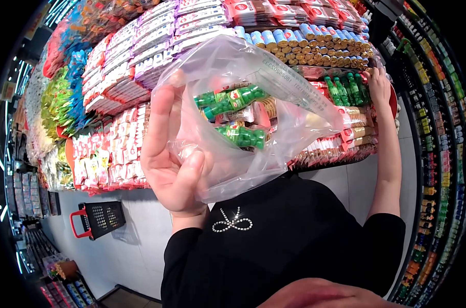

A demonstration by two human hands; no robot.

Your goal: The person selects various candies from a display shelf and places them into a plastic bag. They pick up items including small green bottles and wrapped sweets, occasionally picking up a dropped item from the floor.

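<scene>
My left hand (174, 154) holds up a clear plastic bag (246, 177), with the thumb and fingers spreading its mouth wide. Inside the bag lie several small green bottles (236, 101) with yellow-green labels, beside some wrapped snacks (251, 114). At the far right of the display, my right hand (378, 84) reaches out beside a row of upright green bottles (343, 91). Its fingers are bent together at a small dark thing near the fingertips, too small to name. Printed text runs along the bag's upper right side.
A wide display of packaged snacks (117, 84) fills the space before me, with blue-topped rolls (289, 38) at the back. A black shopping basket with a red handle (103, 219) stands on the floor at left. Stocked shelves (431, 154) curve along the right.
</scene>
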